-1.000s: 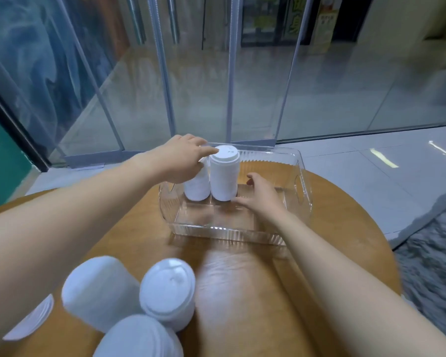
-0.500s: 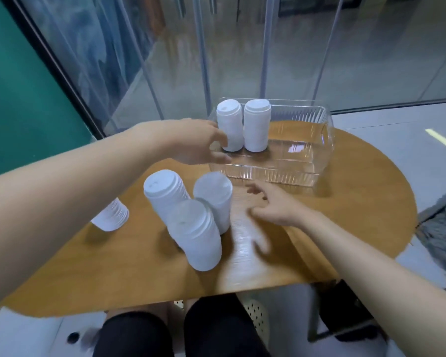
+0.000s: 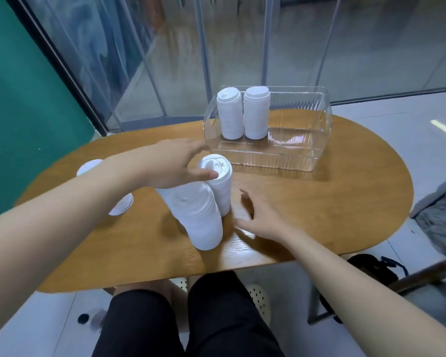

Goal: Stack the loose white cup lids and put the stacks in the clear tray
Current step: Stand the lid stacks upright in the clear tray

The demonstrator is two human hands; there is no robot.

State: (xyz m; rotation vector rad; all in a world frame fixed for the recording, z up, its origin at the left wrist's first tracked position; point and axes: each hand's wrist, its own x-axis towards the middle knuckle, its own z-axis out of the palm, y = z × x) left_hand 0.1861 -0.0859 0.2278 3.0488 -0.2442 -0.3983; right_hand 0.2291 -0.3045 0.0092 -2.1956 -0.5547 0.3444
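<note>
The clear tray (image 3: 325,124) stands at the far right of the wooden table, with two upright white lid stacks, one (image 3: 230,117) to the left of the other (image 3: 257,114), in its left end. Nearer me stand a tall front stack (image 3: 200,220) and a stack behind it (image 3: 221,188). My left hand (image 3: 171,166) hovers over them with fingers extended, the thumb touching the rear stack's top lid; whatever lies under the hand is hidden. My right hand (image 3: 259,217) rests open on the table just right of these stacks.
A short pile of lids (image 3: 121,204) lies on the table at the left, and another white lid (image 3: 88,166) shows behind my forearm. The oval table's (image 3: 345,202) front edge is above my knees. A glass wall stands behind; a black bag (image 3: 371,266) and a chair frame are at the right.
Both hands have drawn back from the tray to the stacks near me. The left hand now reaches over them, and the right hand has come down beside them.
</note>
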